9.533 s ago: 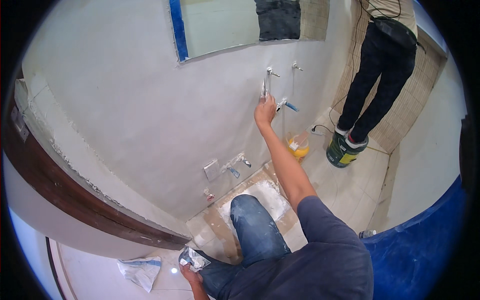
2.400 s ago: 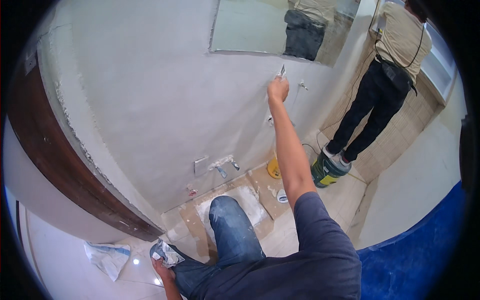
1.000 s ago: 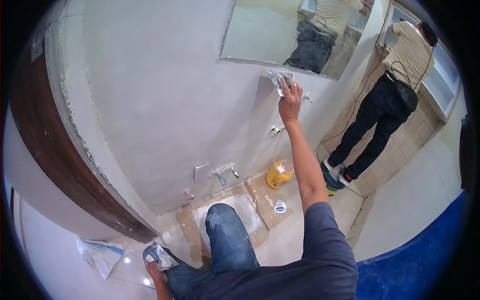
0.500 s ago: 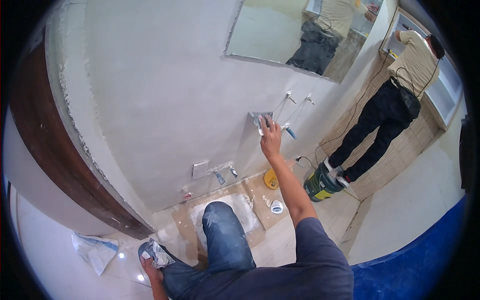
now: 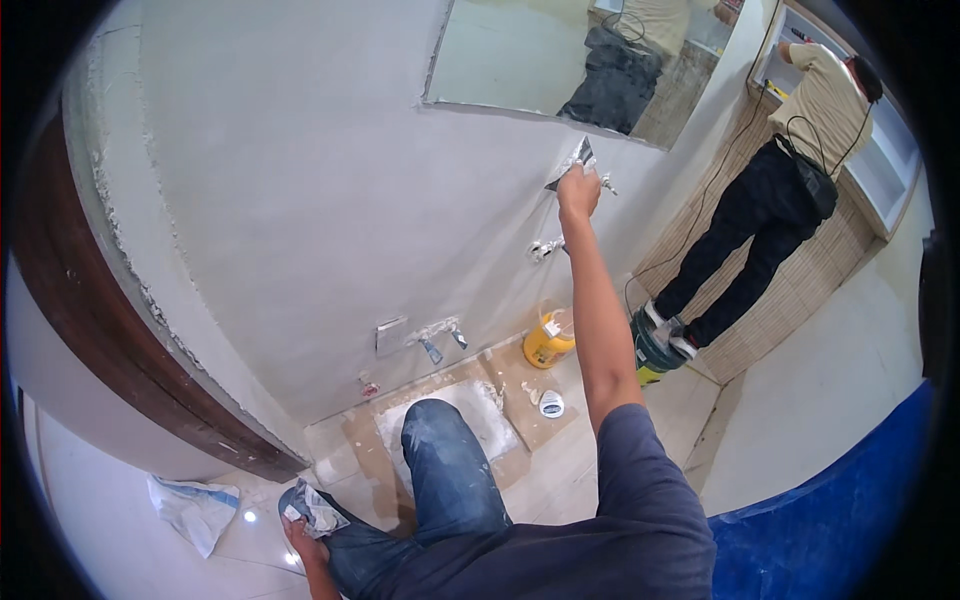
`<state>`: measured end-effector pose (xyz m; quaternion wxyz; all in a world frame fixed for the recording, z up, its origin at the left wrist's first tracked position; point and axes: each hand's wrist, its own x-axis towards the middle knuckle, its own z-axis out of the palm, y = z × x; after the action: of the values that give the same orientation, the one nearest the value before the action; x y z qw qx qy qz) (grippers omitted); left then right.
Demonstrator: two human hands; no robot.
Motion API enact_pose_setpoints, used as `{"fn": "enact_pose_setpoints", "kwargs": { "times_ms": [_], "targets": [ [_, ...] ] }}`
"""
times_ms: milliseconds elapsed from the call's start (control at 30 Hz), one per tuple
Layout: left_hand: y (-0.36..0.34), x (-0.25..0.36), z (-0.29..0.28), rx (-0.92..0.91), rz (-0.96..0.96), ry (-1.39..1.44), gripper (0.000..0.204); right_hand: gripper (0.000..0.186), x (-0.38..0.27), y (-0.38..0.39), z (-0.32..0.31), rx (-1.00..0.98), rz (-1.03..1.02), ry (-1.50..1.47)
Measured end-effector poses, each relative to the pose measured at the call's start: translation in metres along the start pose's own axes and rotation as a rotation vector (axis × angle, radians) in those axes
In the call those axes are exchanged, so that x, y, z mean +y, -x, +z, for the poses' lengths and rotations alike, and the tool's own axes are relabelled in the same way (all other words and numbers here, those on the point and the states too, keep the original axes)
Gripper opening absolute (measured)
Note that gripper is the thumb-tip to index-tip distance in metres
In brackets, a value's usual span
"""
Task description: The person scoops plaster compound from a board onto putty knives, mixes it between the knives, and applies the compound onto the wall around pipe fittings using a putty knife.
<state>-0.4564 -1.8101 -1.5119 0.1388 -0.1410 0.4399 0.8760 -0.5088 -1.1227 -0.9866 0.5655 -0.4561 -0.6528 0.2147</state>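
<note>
Right hand [image 5: 577, 190]: gripping trowel [image 5: 572, 163], pressing wall [image 5: 300, 200] at 12 o'clock.
Left hand [image 5: 300, 535]: clutching rag [image 5: 318, 508].
Tip: keeping blade flat, pressure even.

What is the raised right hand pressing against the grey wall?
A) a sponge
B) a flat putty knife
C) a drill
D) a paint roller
B: the right hand holds a flat putty knife with its blade against the wall, just below the mirror.
</note>
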Motion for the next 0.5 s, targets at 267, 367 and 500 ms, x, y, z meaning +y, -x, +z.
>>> {"fn": "enact_pose_setpoints", "kwargs": {
  "times_ms": [267,367,500],
  "targets": [
    [-0.001,-0.008,0.005,0.092,0.021,0.024,0.06,0.043,-0.002,-0.049,0.014,-0.044,0.182,-0.048],
    [-0.001,-0.013,0.015,0.086,-0.008,0.002,0.061,0.042,-0.014,-0.054,0.015,-0.113,0.03,0.203],
    [0.004,0.001,0.009,0.074,-0.025,0.039,0.07,0.046,-0.033,0.045,0.033,-0.012,-0.375,0.158]
  ]
}}
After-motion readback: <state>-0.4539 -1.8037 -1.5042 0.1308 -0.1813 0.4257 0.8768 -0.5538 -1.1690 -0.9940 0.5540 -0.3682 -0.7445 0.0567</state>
